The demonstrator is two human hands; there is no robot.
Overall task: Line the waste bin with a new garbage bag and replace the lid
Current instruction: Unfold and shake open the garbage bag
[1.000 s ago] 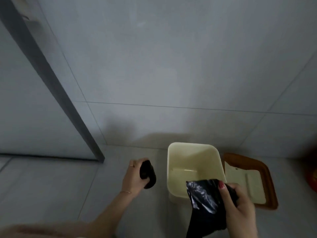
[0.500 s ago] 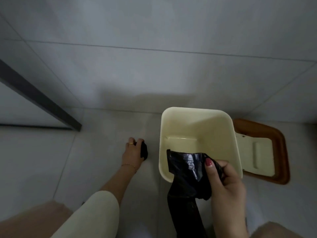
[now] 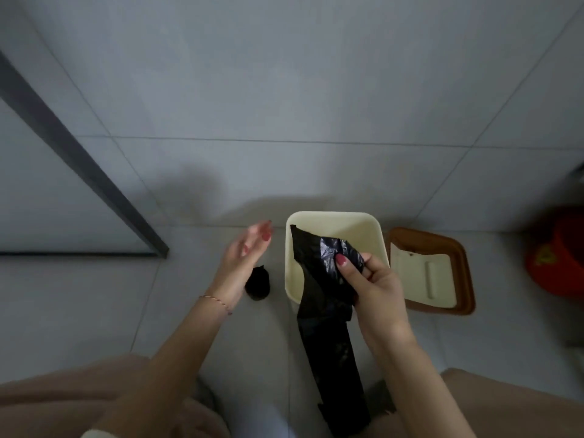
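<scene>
Right hand [image 3: 376, 289] pinches black garbage bag [image 3: 319, 279] over bin [image 3: 376, 229]; left hand [image 3: 243, 260] empty, fingers straight, bag roll [image 3: 258, 284] below.

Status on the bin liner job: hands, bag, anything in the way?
Left hand open, empty; right hand grips the black bag over the unlined bin. Lid off, beside bin. Bag roll on floor, clear of bin.

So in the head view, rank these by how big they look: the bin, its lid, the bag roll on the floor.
1. waste bin and lid: they look about alike, so no ranking between them.
2. bag roll, clearly smallest, partly hidden by the left hand.
</scene>
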